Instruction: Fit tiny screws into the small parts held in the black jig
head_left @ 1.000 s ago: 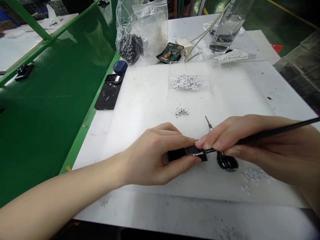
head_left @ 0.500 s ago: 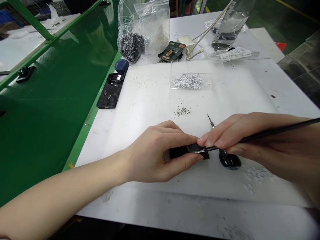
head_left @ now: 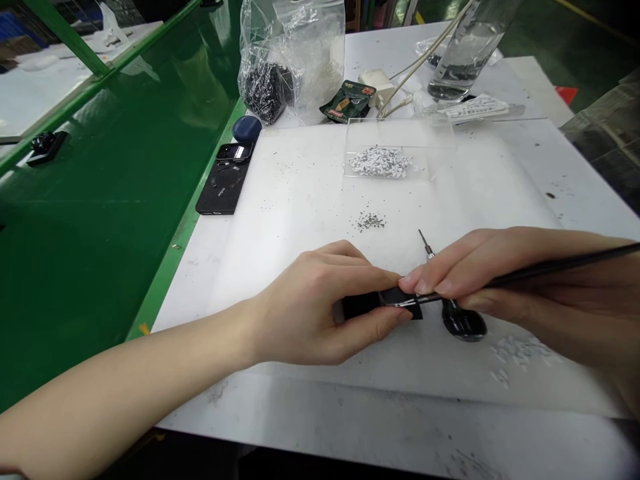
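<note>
Near the counter's (head_left: 350,433) front edge, my left hand (head_left: 320,310) pinches a small black part (head_left: 367,304). My right hand (head_left: 500,273) grips black tweezers (head_left: 550,267), their tip touching it. Beyond lie tiny screws (head_left: 370,221), then a clear tray (head_left: 440,143) of white bits (head_left: 381,162).

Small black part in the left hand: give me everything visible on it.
The small black part is a flat, rectangular, matte dark piece, plastic by the look, and fingers hide much of it. The left hand pinches it between thumb and fingers, low over the white mat; whether it rests on the mat cannot be told. The silvery tip of the thin black tool, gripped by the right hand, meets its right end.
</note>
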Demonstrator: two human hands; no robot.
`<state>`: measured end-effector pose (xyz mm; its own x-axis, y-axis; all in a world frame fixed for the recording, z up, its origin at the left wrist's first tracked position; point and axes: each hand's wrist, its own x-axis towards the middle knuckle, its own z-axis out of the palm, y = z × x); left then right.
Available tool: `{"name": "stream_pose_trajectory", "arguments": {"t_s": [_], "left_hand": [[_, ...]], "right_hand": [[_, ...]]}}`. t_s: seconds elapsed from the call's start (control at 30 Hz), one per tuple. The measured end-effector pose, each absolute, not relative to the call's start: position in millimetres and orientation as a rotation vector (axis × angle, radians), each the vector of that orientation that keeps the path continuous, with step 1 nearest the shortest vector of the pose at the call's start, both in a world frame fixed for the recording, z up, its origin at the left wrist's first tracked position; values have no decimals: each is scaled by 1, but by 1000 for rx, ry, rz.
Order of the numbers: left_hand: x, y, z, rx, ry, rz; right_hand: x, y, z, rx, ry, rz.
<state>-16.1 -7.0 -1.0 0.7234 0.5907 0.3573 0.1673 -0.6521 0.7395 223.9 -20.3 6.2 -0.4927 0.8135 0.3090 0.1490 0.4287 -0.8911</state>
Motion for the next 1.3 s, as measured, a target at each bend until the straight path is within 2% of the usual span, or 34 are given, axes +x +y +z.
{"name": "stream_pose_trajectory", "arguments": {"t_s": [1.03, 1.17, 1.3], "left_hand": [[-17, -7, -1, 2256, 562, 804], [-18, -5, 6, 2253, 654, 699], [-17, 3, 24, 2254, 684, 442]], "right_hand": [[230, -21, 15, -834, -2008, 1091], [221, -19, 17, -1047, -1759, 882], [208, -14, 11, -1319, -1686, 753]]}}
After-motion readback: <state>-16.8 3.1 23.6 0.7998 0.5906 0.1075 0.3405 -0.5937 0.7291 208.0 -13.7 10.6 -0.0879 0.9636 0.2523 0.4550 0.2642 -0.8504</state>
